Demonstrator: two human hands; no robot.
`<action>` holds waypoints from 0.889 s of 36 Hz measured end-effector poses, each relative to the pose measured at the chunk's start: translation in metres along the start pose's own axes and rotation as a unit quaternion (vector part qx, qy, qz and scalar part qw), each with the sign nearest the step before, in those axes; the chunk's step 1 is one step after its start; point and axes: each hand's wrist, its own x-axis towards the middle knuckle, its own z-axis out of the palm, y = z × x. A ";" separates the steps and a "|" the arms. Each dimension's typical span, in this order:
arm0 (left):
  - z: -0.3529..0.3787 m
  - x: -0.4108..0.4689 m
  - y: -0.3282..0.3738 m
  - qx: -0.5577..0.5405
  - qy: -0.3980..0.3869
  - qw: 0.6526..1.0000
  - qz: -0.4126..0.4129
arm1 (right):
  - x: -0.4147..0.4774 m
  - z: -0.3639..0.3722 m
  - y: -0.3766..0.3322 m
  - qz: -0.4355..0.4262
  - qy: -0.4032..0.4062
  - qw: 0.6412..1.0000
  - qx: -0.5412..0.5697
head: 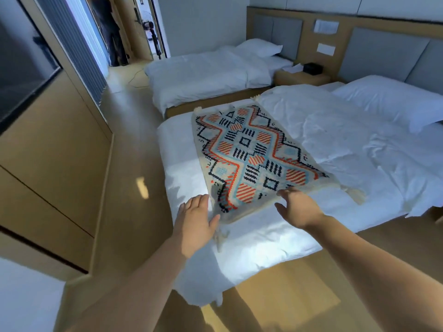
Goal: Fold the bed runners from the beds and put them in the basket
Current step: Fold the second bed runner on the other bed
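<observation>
Bed runner (pixel 249 154): spread flat across foot of near bed (pixel 359 149), on white duvet, patterned side up (orange, blue, black on cream). Tassels at corners; one tassel (pixel 357 195) lying off right near corner, another under left near corner by left hand. Unfolded.

Left hand (pixel 199 219): palm down, fingers (pixel 191 202) spread wide, holding nothing; thumb at runner's near-left corner, touching or just short of it, can't tell which.

Right hand (pixel 299 207): palm down, fingers spread loosely, fingertips at runner's near edge, contact unclear. Nothing gripped.

Far bed (pixel 206 75): white duvet, bare of any runner, pillow (pixel 260 47) at headboard. Near bed's pillow (pixel 393 101) likewise at head end.

Nightstand (pixel 300 76) between beds: dark box (pixel 312 68) and some papers on top; box contents not visible.

Left side: wooden cabinet wall (pixel 48 149) with dark screen. Second person (pixel 110 27) standing in doorway at back.
</observation>
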 end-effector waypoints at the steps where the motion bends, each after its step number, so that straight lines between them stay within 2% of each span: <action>1: -0.005 0.000 -0.018 0.006 -0.009 1.000 -0.003 | 0.008 0.007 -0.020 -0.001 -0.010 1.000 0.004; 6: -0.025 0.013 -0.094 0.016 -0.025 1.000 -0.004 | 0.047 0.034 -0.100 -0.017 -0.027 0.999 0.027; 11: -0.032 0.036 -0.152 0.012 -0.029 0.999 -0.013 | 0.082 0.046 -0.145 -0.017 -0.034 0.999 0.013; 22: -0.028 0.133 -0.207 0.037 -0.057 0.998 0.015 | 0.179 0.069 -0.165 0.021 -0.016 0.998 0.058; 32: -0.039 0.242 -0.250 0.040 -0.092 0.994 0.029 | 0.277 0.059 -0.188 0.048 -0.015 0.997 0.063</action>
